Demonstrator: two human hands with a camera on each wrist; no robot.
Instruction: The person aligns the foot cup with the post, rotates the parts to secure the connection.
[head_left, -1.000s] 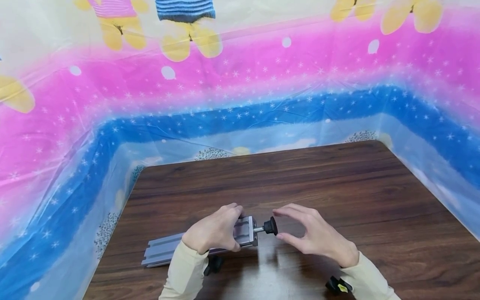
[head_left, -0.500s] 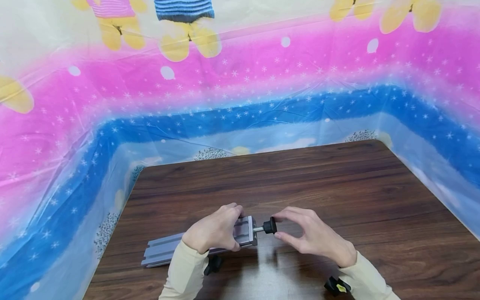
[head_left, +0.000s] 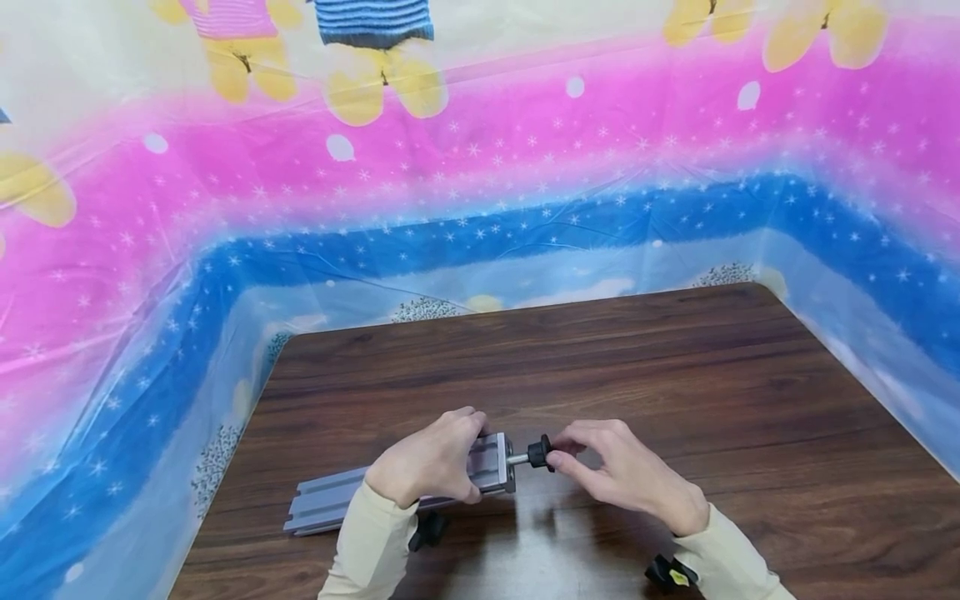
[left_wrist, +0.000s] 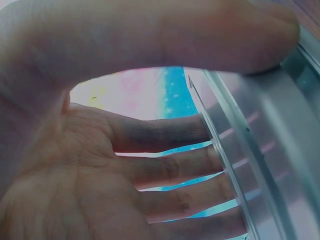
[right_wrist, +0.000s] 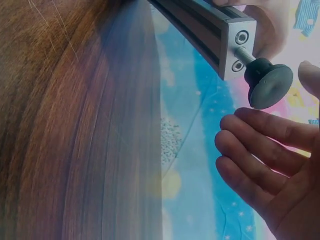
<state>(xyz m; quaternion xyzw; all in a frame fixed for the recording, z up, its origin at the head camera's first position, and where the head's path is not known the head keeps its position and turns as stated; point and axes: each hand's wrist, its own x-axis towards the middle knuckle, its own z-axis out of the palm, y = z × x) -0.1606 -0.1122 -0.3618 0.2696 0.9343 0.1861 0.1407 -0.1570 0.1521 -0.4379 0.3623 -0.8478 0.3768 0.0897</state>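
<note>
A grey aluminium extrusion (head_left: pixel 330 497) with long slots lies slanted across the table's front left. My left hand (head_left: pixel 426 458) grips it near its right end, thumb on the near side and fingers on the far side. From the end plate (right_wrist: pixel 229 50), which bears two socket-head screws, a threaded stud (head_left: pixel 517 458) sticks out. It carries a black levelling foot (head_left: pixel 540 452) with a round disc. My right hand (head_left: pixel 622 471) is at this disc, thumb and index fingertip by its rim. The right wrist view shows its fingers loosely bent, with a small gap between thumb and disc.
The brown wood-grain table (head_left: pixel 600 358) has cartoon-printed cloth (head_left: pixel 480 183) hanging behind and beside it. A black object (head_left: pixel 429 529) shows beside the left wrist. Another black piece with a yellow label (head_left: pixel 670 573) is by the right sleeve.
My right thumb has moved up and over the disc's near edge, and the index finger has drawn in, narrowing the space between them. The left hand and extrusion stay in place.
</note>
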